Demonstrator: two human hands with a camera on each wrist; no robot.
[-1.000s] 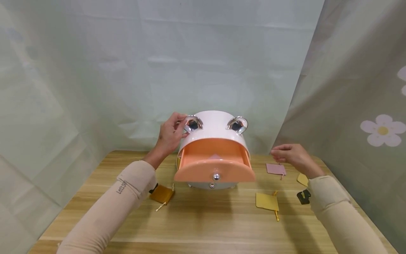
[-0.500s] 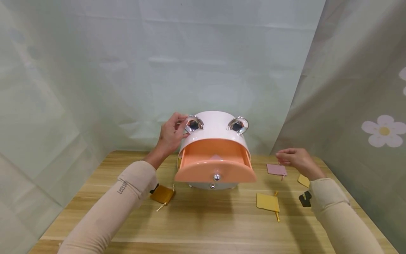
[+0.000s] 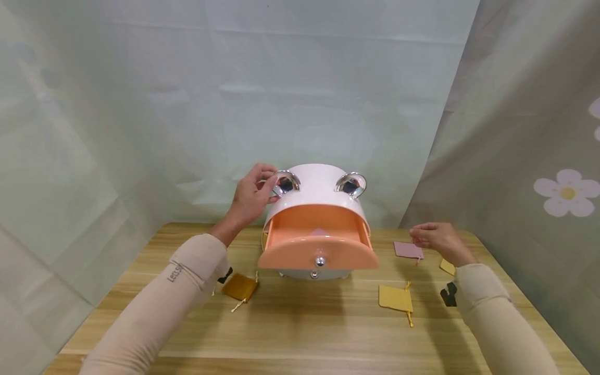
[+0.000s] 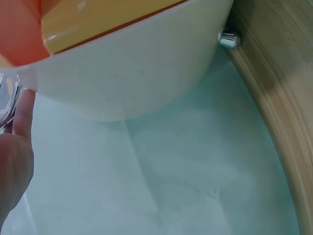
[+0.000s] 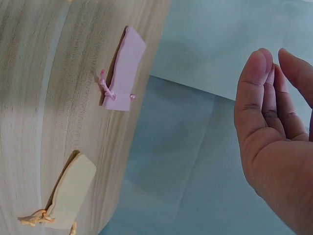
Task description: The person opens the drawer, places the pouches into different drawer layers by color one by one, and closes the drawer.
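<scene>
Orange drawer [image 3: 317, 240] stands open, small pink pouch [image 3: 319, 231] inside.

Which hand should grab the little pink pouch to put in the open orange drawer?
Probably the right hand: it hovers open just beside the pink pouch on the table. The left hand is busy holding the silver ear on the white box, left of the orange drawer.

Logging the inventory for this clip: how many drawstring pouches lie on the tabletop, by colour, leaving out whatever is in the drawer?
pink pouch: 1
yellow pouch: 1
pale yellow pouch, partly hidden by the right sleeve: 1
amber pouch: 1
Total: 4
</scene>
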